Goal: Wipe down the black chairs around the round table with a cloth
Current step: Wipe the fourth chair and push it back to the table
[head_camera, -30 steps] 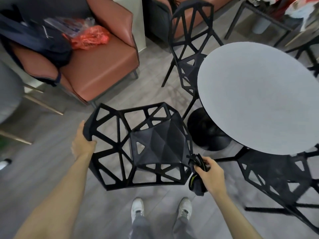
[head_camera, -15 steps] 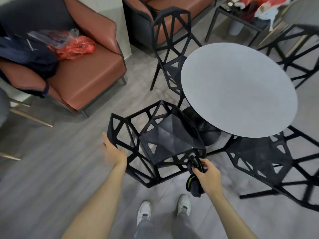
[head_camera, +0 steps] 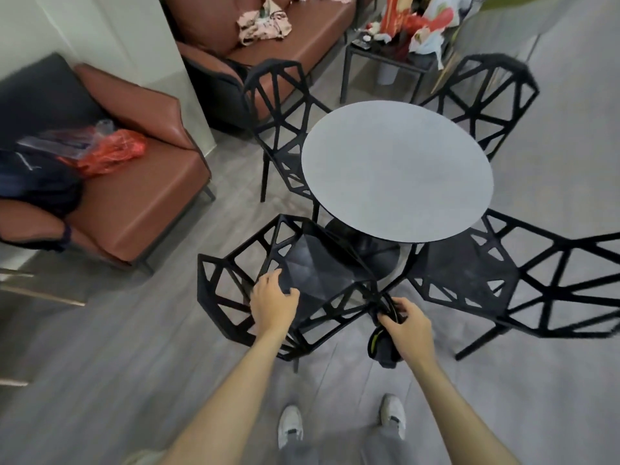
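Four black lattice chairs stand around the round grey table [head_camera: 396, 169]. The nearest chair [head_camera: 322, 263] is turned with its back to the left, and its seat reaches under the table's edge. My left hand [head_camera: 273, 302] lies on the near left part of that seat where it meets the back, with the fingers apart. My right hand [head_camera: 407, 327] grips a dark cloth [head_camera: 379, 347] with a yellow-green edge at the seat's near right corner. Another chair [head_camera: 486, 280] stands to the right. A third chair [head_camera: 278, 105] and a fourth chair [head_camera: 486, 92] stand beyond the table.
A brown armchair [head_camera: 141, 203] at the left holds a dark bag [head_camera: 37, 186] and a red plastic bag [head_camera: 110, 152]. A brown sofa [head_camera: 295, 45] with crumpled fabric and a cluttered dark side table [head_camera: 389, 55] stand at the back. My white shoes [head_camera: 290, 427] are on the grey floor.
My left hand has let go of the chair's back edge and moved right onto the seat. My view has pulled back and up. My right hand stays on the cloth at the seat corner.
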The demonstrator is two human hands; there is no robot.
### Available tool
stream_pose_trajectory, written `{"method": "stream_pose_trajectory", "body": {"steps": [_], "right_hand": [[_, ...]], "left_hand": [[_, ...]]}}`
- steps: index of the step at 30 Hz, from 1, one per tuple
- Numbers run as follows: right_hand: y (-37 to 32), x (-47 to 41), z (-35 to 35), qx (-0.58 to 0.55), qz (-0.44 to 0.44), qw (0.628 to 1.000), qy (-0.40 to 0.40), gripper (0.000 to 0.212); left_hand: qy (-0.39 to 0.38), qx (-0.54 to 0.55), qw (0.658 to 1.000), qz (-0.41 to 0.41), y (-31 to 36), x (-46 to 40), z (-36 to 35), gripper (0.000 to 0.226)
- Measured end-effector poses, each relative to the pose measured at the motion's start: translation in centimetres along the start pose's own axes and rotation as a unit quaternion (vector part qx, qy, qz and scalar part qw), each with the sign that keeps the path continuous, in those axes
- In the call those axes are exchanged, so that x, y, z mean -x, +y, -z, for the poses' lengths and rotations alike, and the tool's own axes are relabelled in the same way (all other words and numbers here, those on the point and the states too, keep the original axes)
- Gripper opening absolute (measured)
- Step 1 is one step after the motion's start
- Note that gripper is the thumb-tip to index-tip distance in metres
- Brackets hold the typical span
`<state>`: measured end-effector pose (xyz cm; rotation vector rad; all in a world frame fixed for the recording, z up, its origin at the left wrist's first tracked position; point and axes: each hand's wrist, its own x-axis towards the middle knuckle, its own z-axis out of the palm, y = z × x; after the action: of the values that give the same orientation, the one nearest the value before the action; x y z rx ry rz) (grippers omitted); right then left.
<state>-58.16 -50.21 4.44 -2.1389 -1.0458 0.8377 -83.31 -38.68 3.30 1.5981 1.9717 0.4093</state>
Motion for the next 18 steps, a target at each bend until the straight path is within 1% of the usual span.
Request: {"method": "stream_pose_trajectory", "body": {"steps": [4, 10, 18], "right_hand": [[2.4, -1.4, 5.0, -0.018, -0.011, 0.999, 0.023, 0.031], [9.0, -4.0, 15.4, -0.074, -0.037, 0.996, 0.043, 0.029], [16.4, -7.0, 29.3, -0.043, -0.034, 0.997, 0.052, 0.017]], "left_hand": [[-0.041, -0.036, 0.997, -0.061, 6.4, 2.1, -2.5, 0.043], [-0.103, -0.071, 0.985, -0.12, 16.1, 6.0, -10.2, 0.029], [-0.155, -0.067, 0.972, -0.161, 27.5, 11.2, -19.0, 0.027]]}}
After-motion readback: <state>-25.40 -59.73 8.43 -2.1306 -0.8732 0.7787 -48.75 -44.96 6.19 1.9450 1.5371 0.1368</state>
